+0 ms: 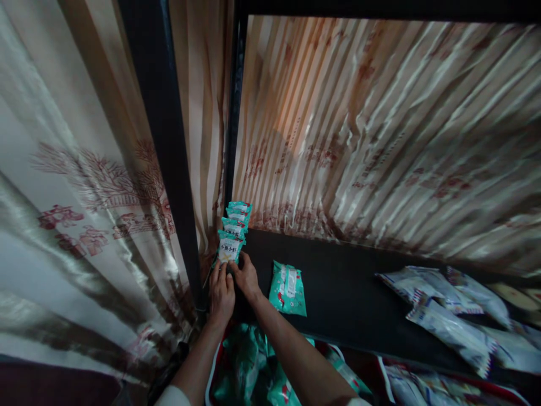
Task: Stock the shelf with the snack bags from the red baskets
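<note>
Several green snack packets stand one behind another in a row at the left end of the dark shelf (338, 282). The front snack packet (229, 247) is upright, its white label facing me. My left hand (222, 293) has its fingers against the packet's lower left part. My right hand (247, 277) holds its lower right side, thumb and fingers close to the edge. The packet's bottom is hidden behind my fingers. Right of my hands, a single green snack packet (288, 287) lies flat on the shelf.
Below the shelf, a bin (212, 369) holds more green packets, partly behind my forearms. Another red bin (382, 372) contains white-and-blue packets. White packets (450, 330) are heaped on the shelf's right. A dark post (167, 129) and patterned curtains (93, 186) stand close at left.
</note>
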Available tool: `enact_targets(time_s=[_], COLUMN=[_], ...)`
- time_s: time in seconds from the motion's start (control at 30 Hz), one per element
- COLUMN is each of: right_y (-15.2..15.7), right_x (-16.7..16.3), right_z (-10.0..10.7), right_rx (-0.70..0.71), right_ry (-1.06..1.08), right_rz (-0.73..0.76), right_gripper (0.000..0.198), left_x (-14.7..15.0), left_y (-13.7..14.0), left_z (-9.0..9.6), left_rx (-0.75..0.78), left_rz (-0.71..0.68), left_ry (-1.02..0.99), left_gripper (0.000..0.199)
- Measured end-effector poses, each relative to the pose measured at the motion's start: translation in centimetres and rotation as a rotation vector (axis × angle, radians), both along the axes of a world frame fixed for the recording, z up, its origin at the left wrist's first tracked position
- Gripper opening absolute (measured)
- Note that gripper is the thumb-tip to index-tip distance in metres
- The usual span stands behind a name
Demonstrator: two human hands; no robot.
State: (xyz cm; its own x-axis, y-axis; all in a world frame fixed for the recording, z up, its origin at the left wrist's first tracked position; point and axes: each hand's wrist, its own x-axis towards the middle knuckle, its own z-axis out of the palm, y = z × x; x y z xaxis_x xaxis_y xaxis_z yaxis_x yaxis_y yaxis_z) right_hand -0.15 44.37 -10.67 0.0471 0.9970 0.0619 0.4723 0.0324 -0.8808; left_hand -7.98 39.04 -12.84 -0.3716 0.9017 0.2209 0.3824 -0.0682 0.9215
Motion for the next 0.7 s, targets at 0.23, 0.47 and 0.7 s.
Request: enact_targets(time_s=[0.23, 0.47, 0.7], right_y=[-5.0, -15.8, -23.4], right_x=[2.7, 8.8, 18.2], right_z=[0.3, 0.4, -4.2], right_rx=[0.094, 0.111, 0.086], right_ry=[0.128, 0.19, -0.082], right_rz=[-0.046, -0.063, -0.346], right_gripper=[0.044, 0.03, 0.034], left_x=[0.6, 2.6, 8.3], left_y=[-2.5, -8.2, -15.1], left_z=[1.8, 3.2, -0.2], left_rx=[-0.058, 0.023, -0.057], left_rz=[-0.006, -0.295, -0.552], left_ry=[0.116, 0.167, 0.19], left_gripper=[0.038, 0.033, 0.032])
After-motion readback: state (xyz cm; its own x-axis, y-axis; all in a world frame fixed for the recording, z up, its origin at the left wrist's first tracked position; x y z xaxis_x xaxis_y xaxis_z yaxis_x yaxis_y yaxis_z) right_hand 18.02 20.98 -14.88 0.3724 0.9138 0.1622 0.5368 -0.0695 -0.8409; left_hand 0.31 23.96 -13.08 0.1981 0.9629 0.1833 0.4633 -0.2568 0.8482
